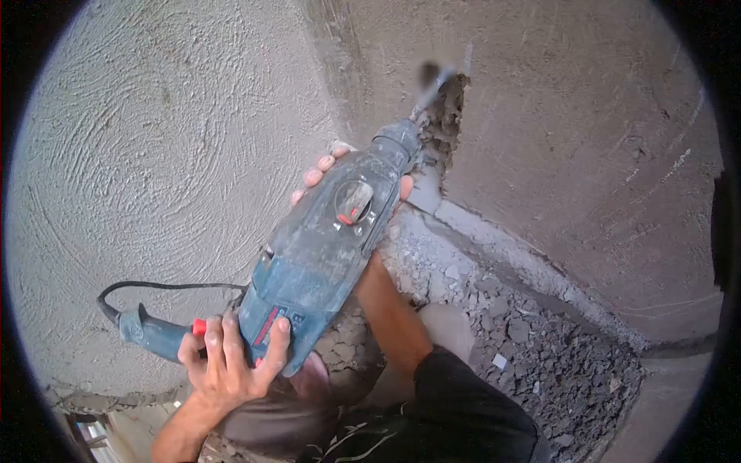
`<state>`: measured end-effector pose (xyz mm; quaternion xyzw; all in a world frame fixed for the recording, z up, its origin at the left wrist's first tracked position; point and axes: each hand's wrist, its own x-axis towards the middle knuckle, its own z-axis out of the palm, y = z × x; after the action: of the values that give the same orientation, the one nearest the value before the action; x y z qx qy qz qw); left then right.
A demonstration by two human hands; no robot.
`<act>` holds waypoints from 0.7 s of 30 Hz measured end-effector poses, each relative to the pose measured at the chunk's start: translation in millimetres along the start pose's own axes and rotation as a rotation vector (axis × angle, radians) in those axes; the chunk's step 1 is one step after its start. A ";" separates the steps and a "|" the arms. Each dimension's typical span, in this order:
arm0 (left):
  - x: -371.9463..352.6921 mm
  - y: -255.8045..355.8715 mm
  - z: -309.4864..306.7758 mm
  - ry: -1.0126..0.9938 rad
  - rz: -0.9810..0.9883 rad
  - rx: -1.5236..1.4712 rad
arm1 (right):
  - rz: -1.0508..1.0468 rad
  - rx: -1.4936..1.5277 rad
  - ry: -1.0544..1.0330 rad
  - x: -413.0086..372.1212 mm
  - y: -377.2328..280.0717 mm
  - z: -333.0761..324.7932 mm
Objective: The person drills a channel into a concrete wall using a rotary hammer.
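One blue rotary hammer [324,239] at centre: our left hand [224,363] clenched round its near rear handle, our right hand [318,173] cupping its far barrel, with the bit [434,83] in the chipped wall corner [454,116].

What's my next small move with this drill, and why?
Probably ease the dusty blue hammer drill along the ragged chipped channel in the grey wall: its bit meets the broken edge, left hand on the handle, right hand cradling the front.
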<state>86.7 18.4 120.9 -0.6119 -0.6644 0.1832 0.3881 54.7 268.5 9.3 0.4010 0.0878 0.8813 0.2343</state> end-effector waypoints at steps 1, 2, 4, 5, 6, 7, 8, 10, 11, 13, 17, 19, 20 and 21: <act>-0.4 -4.5 -3.0 -0.014 0.053 0.016 | -0.008 0.013 0.008 -2.9 5.3 -1.6; 4.4 -10.1 -7.4 -0.040 0.090 0.003 | -0.007 0.025 -0.012 0.1 6.5 -2.8; 8.1 -15.2 -10.0 -0.027 0.090 -0.003 | 0.000 0.030 -0.029 7.7 5.1 0.7; 7.2 -17.2 -11.8 -0.026 0.101 -0.016 | 0.006 0.018 -0.025 8.0 5.4 4.3; 8.8 -21.5 -10.9 -0.012 0.100 -0.083 | 0.016 0.004 -0.024 7.8 5.9 7.3; 8.3 -20.1 -11.0 -0.012 0.095 -0.088 | 0.020 0.001 -0.018 5.9 5.2 6.6; 8.2 -17.6 -10.8 -0.023 0.102 -0.088 | 0.018 -0.015 -0.017 4.1 3.2 4.6; 7.9 -13.5 -9.2 -0.025 0.124 -0.071 | 0.028 -0.025 -0.031 6.5 0.2 -3.0; 15.6 -14.9 -11.0 -0.023 0.117 -0.063 | 0.008 -0.014 -0.047 7.3 -4.2 -7.5; 39.1 -16.2 -13.8 0.009 0.116 -0.107 | -0.011 -0.019 -0.048 7.1 -17.7 -2.6; 34.8 11.7 -11.4 0.016 0.067 -0.070 | -0.015 -0.032 -0.017 3.9 -36.0 5.0; 19.7 23.3 -7.0 -0.020 0.066 -0.055 | 0.002 -0.025 0.029 -10.0 -34.8 3.9; 13.5 26.9 -5.9 -0.007 0.027 -0.119 | 0.043 -0.095 0.046 -15.4 -35.8 0.7; 9.8 29.6 -3.8 0.016 -0.023 -0.176 | 0.098 -0.170 0.053 -13.6 -34.9 2.1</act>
<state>109.8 32.4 104.9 -0.6372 -0.6819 0.1147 0.3403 75.9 292.4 -10.3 0.3599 -0.0006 0.9063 0.2218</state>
